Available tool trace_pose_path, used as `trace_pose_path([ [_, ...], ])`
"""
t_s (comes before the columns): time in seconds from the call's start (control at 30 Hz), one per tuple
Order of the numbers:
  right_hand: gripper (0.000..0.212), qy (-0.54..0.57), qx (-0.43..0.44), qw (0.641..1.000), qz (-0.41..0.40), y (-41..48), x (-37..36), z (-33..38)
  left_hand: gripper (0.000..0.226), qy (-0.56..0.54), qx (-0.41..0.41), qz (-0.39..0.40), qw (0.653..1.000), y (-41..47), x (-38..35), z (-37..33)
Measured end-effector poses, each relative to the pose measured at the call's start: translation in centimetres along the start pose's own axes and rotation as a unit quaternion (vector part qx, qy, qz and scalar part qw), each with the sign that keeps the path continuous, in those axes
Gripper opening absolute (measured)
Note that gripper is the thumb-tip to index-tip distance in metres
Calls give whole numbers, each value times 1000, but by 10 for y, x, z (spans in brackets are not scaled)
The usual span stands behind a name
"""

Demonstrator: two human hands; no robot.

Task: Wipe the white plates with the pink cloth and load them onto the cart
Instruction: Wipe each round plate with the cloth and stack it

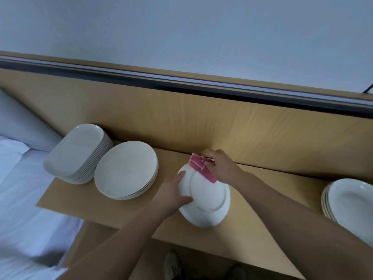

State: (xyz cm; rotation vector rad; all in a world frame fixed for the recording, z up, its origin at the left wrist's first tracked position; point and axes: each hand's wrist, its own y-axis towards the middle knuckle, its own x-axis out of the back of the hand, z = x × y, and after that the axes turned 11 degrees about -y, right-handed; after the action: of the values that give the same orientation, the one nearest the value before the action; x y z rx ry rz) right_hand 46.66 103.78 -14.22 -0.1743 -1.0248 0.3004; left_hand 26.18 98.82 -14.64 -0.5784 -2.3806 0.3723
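Now: a person wipes a white plate [207,196] at mid-frame, over a wooden counter [272,199].
Holding side: the left hand [173,190] grips the plate's left rim, thumb on the face and fingers curled round the edge, tipping it up toward the camera.
Wiping side: the right hand [221,166] pinches the bunched pink cloth [199,167] against the plate's upper rim.
Key relation: the cloth sits up and right of the holding grip. The plate's face runs from it toward the lower frame, so the next stroke likely sweeps downward with the right hand.
Underneath: at least one more plate lies beneath the raised one; how many cannot be told.
Other stacks: oblong dishes [76,152] at left, round plates [125,170] just beside them, oval dishes [351,201] at the right edge, well apart.
Contents: every dish face that shows is bare.
Loading: the cart is out of view.
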Motion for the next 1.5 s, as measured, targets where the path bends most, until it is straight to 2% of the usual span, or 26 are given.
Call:
trace_pose_path([
  [0.1,15,-73,23,997,22,-3,-12,-5,90,-8,2,1,1000,-1,0,4],
  [0.17,45,-155,45,986,28,-5,-19,-8,89,-21,4,-8,1000,-2,-1,4],
  [0.2,52,-183,48,982,18,-5,-21,-7,89,-24,6,-11,1000,-3,-2,3],
  [0.37,46,-266,70,961,-25,-2,-22,-3,89,-33,15,-21,999,-4,-4,3],
  [0.53,55,-229,107,967,-2,-1,-22,4,78,-30,21,-5,999,-5,-6,5],
  [0.7,68,-256,178,950,22,-1,-30,14,75,-2,34,7,999,-5,-8,7],
  [0.8,70,-222,154,962,43,3,-28,5,74,-13,44,5,999,-6,-9,8],
  [0.97,71,-199,119,972,33,10,-34,-23,74,-31,48,1,998,-7,-10,11],
  [1.1,60,-127,41,991,27,-7,-34,-49,75,-45,58,-3,997,-10,-13,17],
  [1.2,45,-55,3,998,-18,-32,-41,-61,75,-60,59,-12,996,-11,-15,20],
  [1.33,42,47,-47,994,-87,-64,-59,-69,75,-74,57,-22,995,-11,-16,22],
  [1.43,40,74,-58,988,-119,-76,-78,-79,75,-89,61,-28,994,-12,-18,23],
  [1.5,30,97,-71,985,-121,-74,-76,-77,76,-92,61,-25,994,-13,-20,22],
])
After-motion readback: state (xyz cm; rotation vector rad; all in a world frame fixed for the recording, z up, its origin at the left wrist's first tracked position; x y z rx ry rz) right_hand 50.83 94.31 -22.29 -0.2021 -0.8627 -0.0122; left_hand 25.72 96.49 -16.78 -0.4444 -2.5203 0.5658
